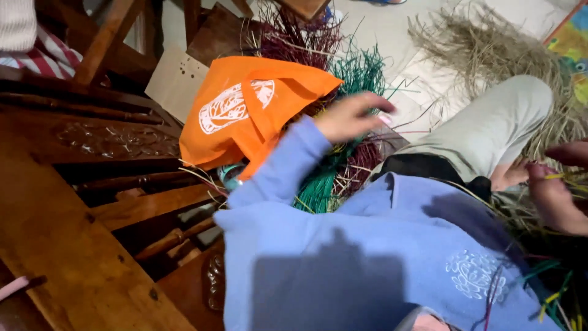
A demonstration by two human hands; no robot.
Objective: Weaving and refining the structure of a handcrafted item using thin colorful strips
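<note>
Green straw bundle (343,122) runs near-vertical, left hand (350,116) spread over it; right hand (554,193) pinching yellow strand (560,176).

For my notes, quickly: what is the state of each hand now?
Left hand: fingers open, reaching over the green straw bundle, holding nothing visible.
Right hand: closed on yellow straw strands.
</note>
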